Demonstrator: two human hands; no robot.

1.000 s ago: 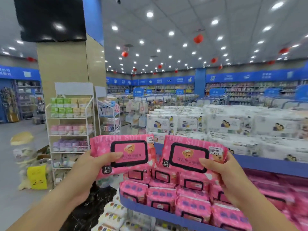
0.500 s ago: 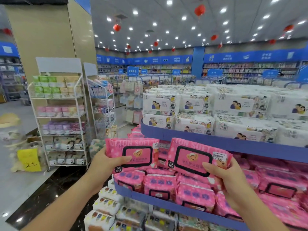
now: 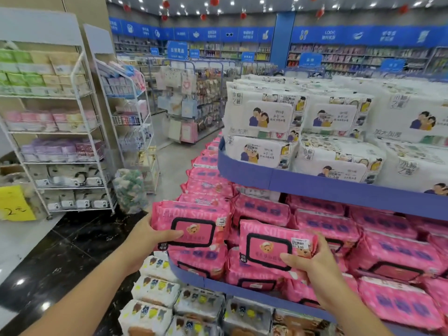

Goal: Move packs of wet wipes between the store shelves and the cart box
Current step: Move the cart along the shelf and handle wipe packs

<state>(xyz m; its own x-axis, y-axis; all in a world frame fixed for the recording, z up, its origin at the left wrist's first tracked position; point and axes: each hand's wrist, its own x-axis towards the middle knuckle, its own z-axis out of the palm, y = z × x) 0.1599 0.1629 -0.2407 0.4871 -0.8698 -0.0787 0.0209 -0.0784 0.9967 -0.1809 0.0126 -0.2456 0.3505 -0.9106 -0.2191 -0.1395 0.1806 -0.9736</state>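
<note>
My left hand (image 3: 148,236) grips a pink pack of wet wipes (image 3: 194,226) by its left edge, thumb across the front. My right hand (image 3: 312,263) grips a second pink pack (image 3: 269,248) by its right lower corner. Both packs show a bear on a black-framed lid and hover just over the pink packs (image 3: 378,241) stacked on the middle blue shelf (image 3: 194,277). No cart box is in view.
White wipe packs (image 3: 334,122) fill the upper blue shelf (image 3: 315,183). Patterned white packs (image 3: 155,292) lie on the tier below. Two white wire racks (image 3: 80,132) stand at left on a black and grey floor, beside a yellow price sign (image 3: 14,202).
Both hands have come down with their pink packs from chest height to the middle shelf. My view has tilted down toward the shelves.
</note>
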